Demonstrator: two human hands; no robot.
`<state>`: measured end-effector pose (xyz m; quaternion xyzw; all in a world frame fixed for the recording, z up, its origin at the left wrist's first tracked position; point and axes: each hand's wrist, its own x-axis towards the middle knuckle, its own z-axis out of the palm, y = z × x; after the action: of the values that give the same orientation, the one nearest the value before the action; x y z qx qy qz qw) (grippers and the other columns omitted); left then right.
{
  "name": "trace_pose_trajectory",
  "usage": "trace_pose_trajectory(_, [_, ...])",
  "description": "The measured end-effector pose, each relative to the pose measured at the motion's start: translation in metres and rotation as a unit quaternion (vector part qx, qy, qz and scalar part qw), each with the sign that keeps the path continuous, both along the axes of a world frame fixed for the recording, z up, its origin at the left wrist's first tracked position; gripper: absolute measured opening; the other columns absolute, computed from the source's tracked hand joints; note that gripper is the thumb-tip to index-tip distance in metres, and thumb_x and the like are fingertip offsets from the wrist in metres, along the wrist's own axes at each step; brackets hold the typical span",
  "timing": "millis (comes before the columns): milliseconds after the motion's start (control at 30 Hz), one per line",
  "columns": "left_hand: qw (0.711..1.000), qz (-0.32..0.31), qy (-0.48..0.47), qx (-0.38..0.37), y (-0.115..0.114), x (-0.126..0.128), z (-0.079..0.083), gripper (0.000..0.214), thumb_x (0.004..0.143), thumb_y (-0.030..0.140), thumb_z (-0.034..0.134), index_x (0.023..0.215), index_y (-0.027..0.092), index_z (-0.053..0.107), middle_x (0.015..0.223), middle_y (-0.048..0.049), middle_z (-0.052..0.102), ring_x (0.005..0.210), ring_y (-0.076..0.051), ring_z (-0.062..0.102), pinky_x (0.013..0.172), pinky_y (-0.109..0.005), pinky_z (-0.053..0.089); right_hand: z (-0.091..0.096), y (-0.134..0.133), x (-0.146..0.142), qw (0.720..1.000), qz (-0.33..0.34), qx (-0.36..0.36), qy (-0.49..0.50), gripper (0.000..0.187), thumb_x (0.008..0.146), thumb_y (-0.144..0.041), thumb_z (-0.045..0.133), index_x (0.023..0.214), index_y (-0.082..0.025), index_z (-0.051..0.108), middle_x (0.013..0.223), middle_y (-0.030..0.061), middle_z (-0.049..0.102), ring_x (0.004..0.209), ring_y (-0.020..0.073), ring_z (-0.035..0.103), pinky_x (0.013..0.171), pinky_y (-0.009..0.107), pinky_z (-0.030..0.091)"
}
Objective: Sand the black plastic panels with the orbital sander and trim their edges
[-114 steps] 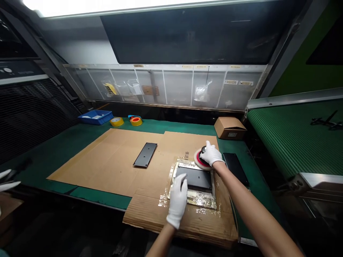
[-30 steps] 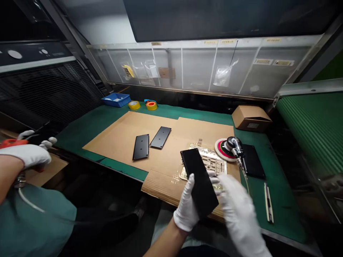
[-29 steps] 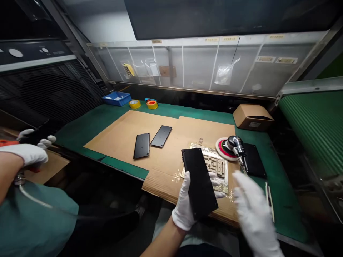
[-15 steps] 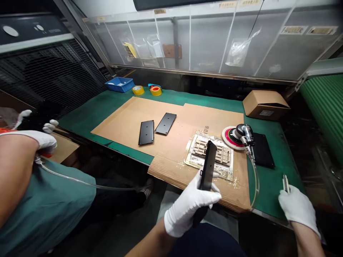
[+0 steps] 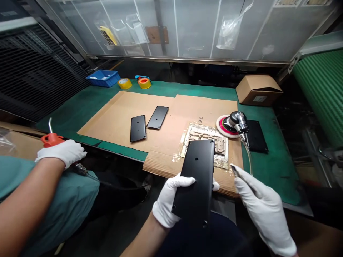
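Note:
My left hand [image 5: 167,200], in a white glove, is closed around a black rectangular panel [image 5: 197,178], with the thumb on its flat face. The panel is tilted, its broad face towards me, with small holes near its corners. My gloved right hand [image 5: 261,203] is closed on a slim metal tool [image 5: 235,171]; only its tip shows, so its exact kind is unclear. The tool is to the right of the panel and apart from it. Behind the panel, a taped-down beige fixture block [image 5: 219,144] is partly covered by it.
Two similar black panels [image 5: 138,128] lie on cardboard [image 5: 107,107]. A pneumatic polisher [image 5: 235,125] with a hose rests right of the fixture, partly over a black plate [image 5: 257,137]. Behind are tape rolls [image 5: 124,84], a blue tray [image 5: 104,78] and a carton [image 5: 258,89]. A co-worker's gloved hand [image 5: 61,153] grips a red air gun [image 5: 52,140].
My left hand has turned the panel from edge-on to face-on. My right hand has moved left with the metal tool towards the panel. The co-worker's arm has shifted, and the air gun now shows.

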<state>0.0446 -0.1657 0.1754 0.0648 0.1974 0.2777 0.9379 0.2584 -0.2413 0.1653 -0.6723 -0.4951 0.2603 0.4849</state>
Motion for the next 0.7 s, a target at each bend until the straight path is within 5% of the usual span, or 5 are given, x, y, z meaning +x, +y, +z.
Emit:
trace_pose_trajectory(167, [1.0, 0.001, 0.013, 0.0, -0.003, -0.006, 0.005, 0.033, 0.083, 0.02, 0.062, 0.105, -0.001, 0.076, 0.097, -0.0209, 0.078, 0.093, -0.026, 0.076, 0.086, -0.029, 0.058, 0.011, 0.01, -0.016, 0.997, 0.077, 0.029, -0.003, 0.033, 0.097, -0.031, 0.068, 0.129, -0.027, 0.072, 0.125, 0.004, 0.073, 0.114, 0.0236, 0.071, 0.102, 0.034, 0.059])
trace_pose_trajectory(267, [1.0, -0.017, 0.0, 0.009, -0.004, -0.007, 0.007, 0.033, 0.08, 0.022, 0.063, 0.097, -0.002, 0.077, 0.091, -0.0206, 0.077, 0.078, -0.023, 0.075, 0.068, -0.025, 0.056, 0.015, 0.014, -0.022, 0.995, 0.089, 0.045, -0.015, 0.033, 0.098, -0.029, 0.066, 0.131, -0.026, 0.071, 0.126, 0.0042, 0.073, 0.115, 0.0234, 0.071, 0.102, 0.033, 0.059])
trace_pose_trajectory(433, [0.999, -0.022, -0.025, 0.004, -0.004, -0.008, 0.005, 0.035, 0.079, 0.024, 0.064, 0.097, -0.003, 0.078, 0.091, -0.0199, 0.077, 0.071, -0.021, 0.073, 0.059, -0.023, 0.051, 0.019, 0.011, -0.027, 0.993, 0.085, 0.069, -0.033, 0.036, 0.097, -0.025, 0.067, 0.133, -0.027, 0.07, 0.123, 0.0039, 0.074, 0.109, 0.0217, 0.073, 0.096, 0.028, 0.061])
trace_pose_trajectory(700, [0.996, -0.015, -0.004, -0.083, -0.006, -0.015, -0.003, 0.025, 0.076, 0.021, 0.068, 0.087, 0.002, 0.078, 0.082, -0.014, 0.077, 0.069, -0.017, 0.072, 0.07, -0.023, 0.056, 0.023, -0.006, -0.031, 0.988, 0.124, 0.076, -0.059, 0.038, 0.098, -0.022, 0.065, 0.135, -0.023, 0.068, 0.109, 0.0078, 0.076, 0.089, 0.0201, 0.075, 0.078, 0.026, 0.063])
